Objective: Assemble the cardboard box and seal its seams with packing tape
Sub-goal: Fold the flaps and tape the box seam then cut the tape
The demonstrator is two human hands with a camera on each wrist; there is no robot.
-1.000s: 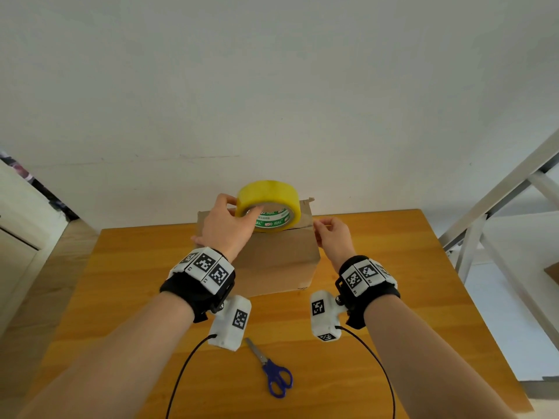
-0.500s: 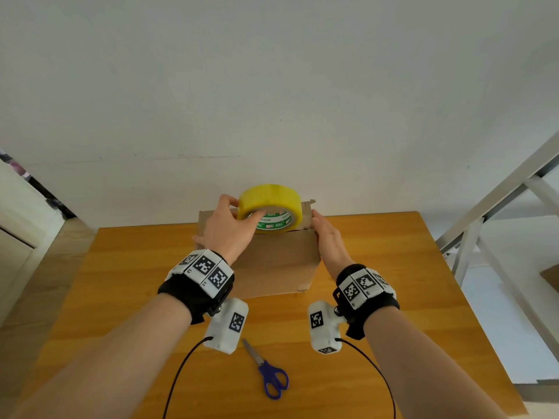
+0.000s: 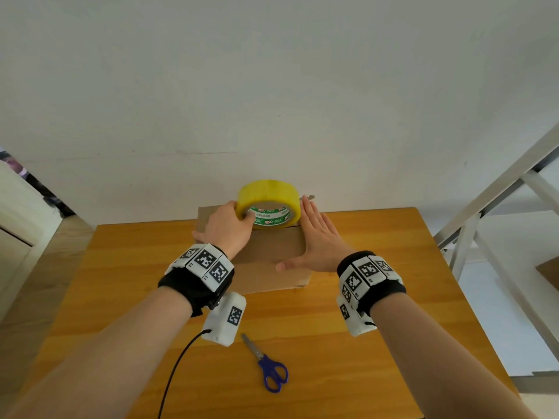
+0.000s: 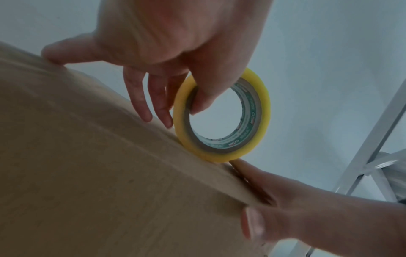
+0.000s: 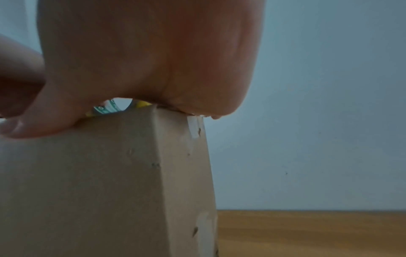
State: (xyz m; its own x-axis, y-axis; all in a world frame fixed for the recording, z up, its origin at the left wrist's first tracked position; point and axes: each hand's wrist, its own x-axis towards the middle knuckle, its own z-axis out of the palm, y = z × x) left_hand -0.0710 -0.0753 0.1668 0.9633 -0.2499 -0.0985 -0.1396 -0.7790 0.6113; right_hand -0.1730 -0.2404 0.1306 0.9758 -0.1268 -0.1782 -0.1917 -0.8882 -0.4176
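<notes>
A brown cardboard box [image 3: 269, 264] stands closed near the far edge of the wooden table [image 3: 378, 297]. A yellow roll of packing tape [image 3: 269, 204] sits on edge on the box's top. My left hand [image 3: 228, 228] grips the roll, thumb inside its core [image 4: 202, 97], other fingers [image 4: 140, 104] reaching down to the cardboard [image 4: 98, 165]. My right hand [image 3: 317, 237] lies flat with straight fingers along the box's right top edge, its thumb against the near face. In the right wrist view the palm [image 5: 153, 60] presses the box's [image 5: 98, 182] top corner.
Blue-handled scissors [image 3: 269, 367] lie on the table near me, between my forearms. A white wall rises right behind the box. A white metal frame [image 3: 496, 207] stands off the table's right side. Bare wood lies left and right of the box.
My right hand went from pinching at the box's right top corner to lying flat along its right edge. The left hand and tape roll shifted slightly toward the far edge.
</notes>
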